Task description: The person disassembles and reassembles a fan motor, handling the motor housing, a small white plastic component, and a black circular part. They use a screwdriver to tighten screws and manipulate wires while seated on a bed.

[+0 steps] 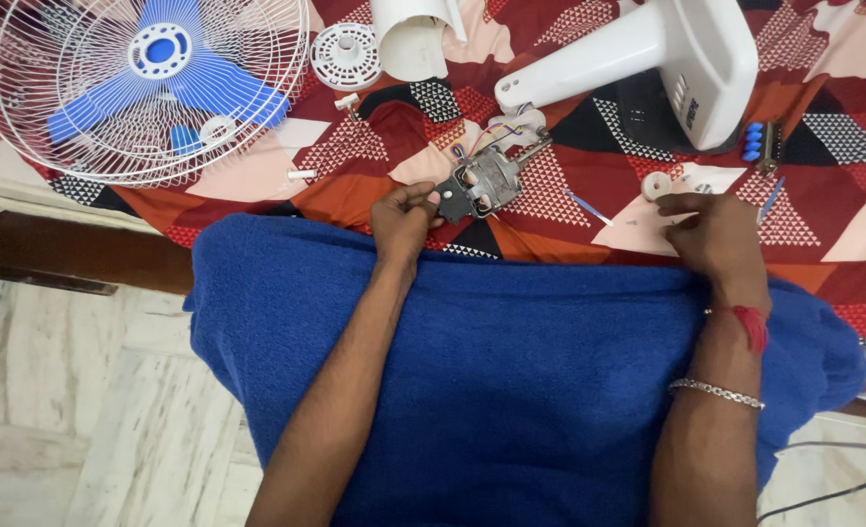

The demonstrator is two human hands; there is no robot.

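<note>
My left hand is pinched shut on the near end of the fan motor, thumb and fingertips closed on its dark plate. My right hand rests on the patterned bedspread near its front edge, fingers curled loosely together over something small that I cannot make out; whether they actually hold it I cannot tell. The motor lies on the bedspread close to the front edge, roughly midway along it, tilted with its shaft pointing away from me. It is grey metal with a bare winding showing, and thin coloured wires run from it to the white fan stand lying farther back. Just beyond my right hand sit a small white ring and a switch block with blue buttons. The fan cage with blue blades lies at the far left corner, a white round cap beside it. A blue towel covers my lap.
</note>
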